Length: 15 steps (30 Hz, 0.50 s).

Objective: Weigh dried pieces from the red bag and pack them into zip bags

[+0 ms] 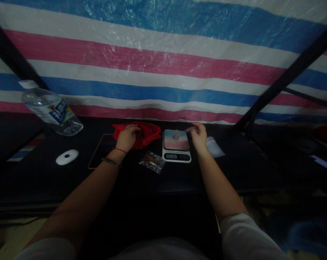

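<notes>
Your left hand (128, 138) sits in the mouth of the red bag (144, 133) at the back of the dark worktop (44, 173), fingers curled closed on what seems to be some of its contents, though the dim view hides what. Your right hand (199, 136) pinches a small clear bag (189, 129) at the scale's (176, 146) right edge. A filled packet (152, 161) lies just left of the scale, more clear bags (214, 146) to its right, and a bottle (51, 110) and mouse (67, 157) far left.
</notes>
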Each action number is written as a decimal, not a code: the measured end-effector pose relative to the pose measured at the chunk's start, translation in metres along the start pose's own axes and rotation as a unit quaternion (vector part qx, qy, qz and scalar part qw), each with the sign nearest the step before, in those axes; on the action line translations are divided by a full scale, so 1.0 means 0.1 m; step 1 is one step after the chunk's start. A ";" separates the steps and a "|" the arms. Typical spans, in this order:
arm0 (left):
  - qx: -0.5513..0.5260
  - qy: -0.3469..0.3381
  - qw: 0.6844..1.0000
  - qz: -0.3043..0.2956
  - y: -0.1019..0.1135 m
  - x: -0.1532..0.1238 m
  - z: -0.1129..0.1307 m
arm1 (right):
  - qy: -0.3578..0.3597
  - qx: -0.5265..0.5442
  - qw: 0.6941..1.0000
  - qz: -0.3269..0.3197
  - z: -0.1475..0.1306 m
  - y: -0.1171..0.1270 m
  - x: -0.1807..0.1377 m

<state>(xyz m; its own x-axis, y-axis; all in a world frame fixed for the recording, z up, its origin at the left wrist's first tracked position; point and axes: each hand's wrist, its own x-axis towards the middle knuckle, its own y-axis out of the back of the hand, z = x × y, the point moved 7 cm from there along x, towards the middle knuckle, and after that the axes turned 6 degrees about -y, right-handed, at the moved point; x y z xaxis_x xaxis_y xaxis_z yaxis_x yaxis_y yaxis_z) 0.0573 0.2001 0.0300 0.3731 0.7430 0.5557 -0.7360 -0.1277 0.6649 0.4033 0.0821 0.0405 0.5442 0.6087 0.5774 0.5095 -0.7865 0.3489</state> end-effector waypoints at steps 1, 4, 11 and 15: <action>0.001 0.002 1.000 0.000 0.00 0.00 0.00 | 0.000 -0.003 1.000 -0.009 0.00 -0.02 0.00; 0.002 0.007 1.000 0.000 -0.01 -0.01 0.00 | 0.014 -0.006 0.998 -0.058 -0.02 -0.14 -0.03; 0.021 0.021 1.000 0.003 0.05 0.01 0.04 | 0.053 -0.064 0.974 -0.211 -0.11 -0.48 -0.20; 0.028 0.027 0.999 0.006 0.06 0.01 0.03 | 0.055 -0.076 0.970 -0.224 -0.12 -0.51 -0.21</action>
<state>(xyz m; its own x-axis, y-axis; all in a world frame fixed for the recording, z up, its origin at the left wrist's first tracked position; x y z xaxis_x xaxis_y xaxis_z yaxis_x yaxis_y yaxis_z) 0.0544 0.1984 0.0361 0.3319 0.7750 0.5378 -0.7072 -0.1728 0.6855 0.3583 0.1085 0.0192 0.2115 0.8850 0.4149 0.5694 -0.4566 0.6836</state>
